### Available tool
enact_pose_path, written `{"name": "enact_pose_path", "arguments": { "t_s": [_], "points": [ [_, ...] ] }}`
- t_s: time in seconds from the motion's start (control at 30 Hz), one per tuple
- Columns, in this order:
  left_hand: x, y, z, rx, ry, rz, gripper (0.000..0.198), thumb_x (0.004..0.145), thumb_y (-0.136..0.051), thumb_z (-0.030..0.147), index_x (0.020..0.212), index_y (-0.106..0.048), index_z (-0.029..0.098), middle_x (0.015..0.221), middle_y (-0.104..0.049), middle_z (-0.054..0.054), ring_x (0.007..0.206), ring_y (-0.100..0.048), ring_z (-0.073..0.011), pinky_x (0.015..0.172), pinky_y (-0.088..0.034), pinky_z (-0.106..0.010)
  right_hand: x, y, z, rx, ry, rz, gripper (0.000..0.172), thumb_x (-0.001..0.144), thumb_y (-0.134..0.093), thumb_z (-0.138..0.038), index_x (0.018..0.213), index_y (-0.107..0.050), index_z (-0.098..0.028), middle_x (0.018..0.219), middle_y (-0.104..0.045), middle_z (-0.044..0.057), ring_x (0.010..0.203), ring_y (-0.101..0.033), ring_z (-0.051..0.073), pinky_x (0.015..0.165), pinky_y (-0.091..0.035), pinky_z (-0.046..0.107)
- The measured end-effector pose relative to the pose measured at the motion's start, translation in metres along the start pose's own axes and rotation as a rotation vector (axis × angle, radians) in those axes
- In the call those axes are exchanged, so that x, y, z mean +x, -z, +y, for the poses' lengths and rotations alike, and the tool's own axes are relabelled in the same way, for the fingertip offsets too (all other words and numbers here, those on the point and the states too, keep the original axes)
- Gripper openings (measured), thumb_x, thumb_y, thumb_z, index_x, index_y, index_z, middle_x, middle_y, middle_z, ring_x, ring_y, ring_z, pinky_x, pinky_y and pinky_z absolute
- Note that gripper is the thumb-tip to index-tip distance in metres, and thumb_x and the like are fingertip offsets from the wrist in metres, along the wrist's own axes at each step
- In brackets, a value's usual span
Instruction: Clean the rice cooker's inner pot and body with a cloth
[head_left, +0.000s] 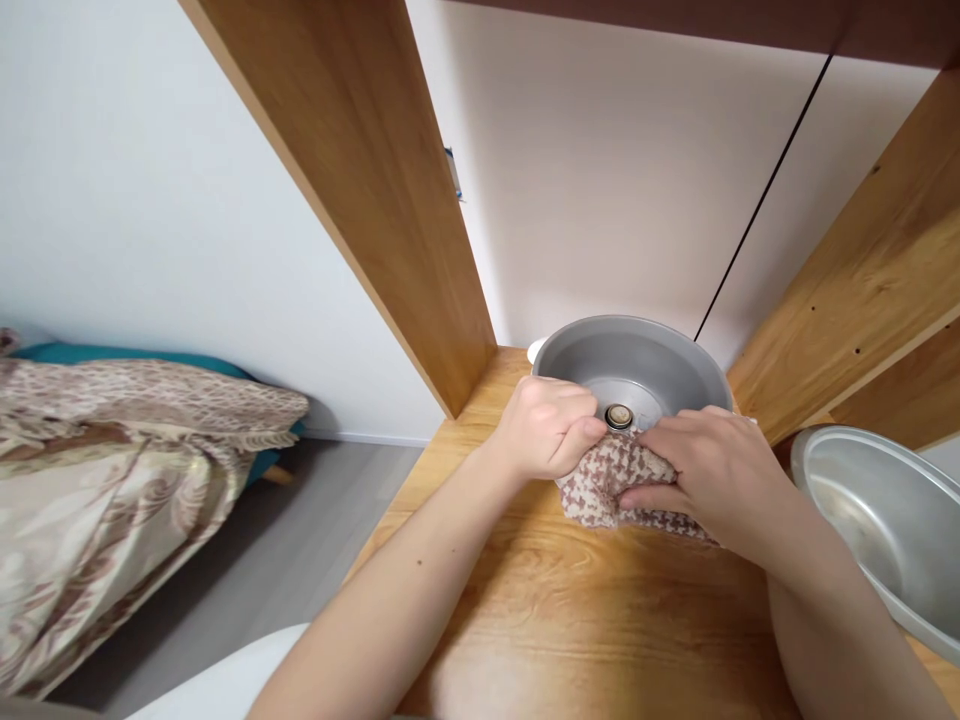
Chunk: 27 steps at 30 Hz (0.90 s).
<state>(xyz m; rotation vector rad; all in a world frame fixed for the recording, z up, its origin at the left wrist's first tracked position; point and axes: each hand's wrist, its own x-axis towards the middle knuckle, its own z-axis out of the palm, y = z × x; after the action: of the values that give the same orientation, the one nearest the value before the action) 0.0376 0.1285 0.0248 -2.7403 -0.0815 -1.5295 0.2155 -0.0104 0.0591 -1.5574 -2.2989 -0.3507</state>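
A rice cooker body [637, 350] with a grey inside stands on the wooden surface in front of me. A round metal button [619, 416] shows in the middle of its floor. My left hand [551, 425] is closed over the near left rim, its thumb against a cloth. The brown-and-white patterned cloth [600, 490] hangs bunched over the near rim. My right hand [712, 470] grips the cloth at the near right rim, with thumb and fingers pressed on it. Its fingertips are partly hidden in the folds.
At the right lies a silver metal inner pot [885, 510], close to my right forearm. Wooden posts [375, 200] flank the cooker, and a pale panel [615, 180] rises behind it. A seat draped with patterned fabric [112, 500] stands at the left on the grey floor [300, 540].
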Motion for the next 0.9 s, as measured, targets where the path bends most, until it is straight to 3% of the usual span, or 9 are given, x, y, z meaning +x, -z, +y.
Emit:
{"name": "enact_pose_path", "arguments": {
  "t_s": [0.23, 0.57, 0.77, 0.9],
  "points": [
    [0.0, 0.001, 0.002, -0.007, 0.028, -0.001, 0.057, 0.11, -0.019, 0.044, 0.057, -0.027, 0.024, 0.047, -0.033, 0.003, 0.044, -0.032, -0.0128, 0.047, -0.025, -0.031, 0.005, -0.02, -0.02, -0.177, 0.002, 0.14, 0.041, 0.087, -0.08, -0.052, 0.069, -0.062, -0.019, 0.06, -0.06, 0.001, 0.059, -0.052, 0.017, 0.063, -0.024, 0.033],
    [0.001, 0.001, 0.0, -0.032, -0.018, 0.003, 0.056, 0.111, -0.02, 0.044, 0.059, -0.028, 0.024, 0.047, -0.035, 0.004, 0.044, -0.032, -0.0127, 0.047, -0.025, -0.03, 0.002, -0.001, 0.002, -0.015, 0.019, -0.029, 0.052, 0.099, -0.056, -0.065, 0.073, -0.063, -0.02, 0.066, -0.064, 0.001, 0.06, -0.054, 0.016, 0.062, -0.024, 0.031],
    [0.001, 0.0, 0.0, -0.016, -0.009, 0.001, 0.056, 0.111, -0.02, 0.045, 0.059, -0.027, 0.024, 0.047, -0.034, 0.003, 0.044, -0.032, -0.0132, 0.047, -0.024, -0.03, 0.003, -0.013, -0.011, -0.124, 0.018, 0.074, 0.045, 0.089, -0.074, -0.06, 0.073, -0.063, -0.019, 0.064, -0.062, 0.001, 0.06, -0.054, 0.017, 0.063, -0.025, 0.033],
    [0.002, 0.001, 0.001, -0.029, -0.01, 0.007, 0.056, 0.111, -0.019, 0.045, 0.059, -0.026, 0.024, 0.048, -0.034, 0.004, 0.044, -0.031, -0.0128, 0.047, -0.024, -0.03, 0.004, -0.017, -0.016, -0.133, 0.031, 0.105, 0.043, 0.09, -0.075, -0.056, 0.073, -0.062, -0.019, 0.063, -0.062, 0.001, 0.06, -0.054, 0.017, 0.063, -0.025, 0.033]
  ]
}}
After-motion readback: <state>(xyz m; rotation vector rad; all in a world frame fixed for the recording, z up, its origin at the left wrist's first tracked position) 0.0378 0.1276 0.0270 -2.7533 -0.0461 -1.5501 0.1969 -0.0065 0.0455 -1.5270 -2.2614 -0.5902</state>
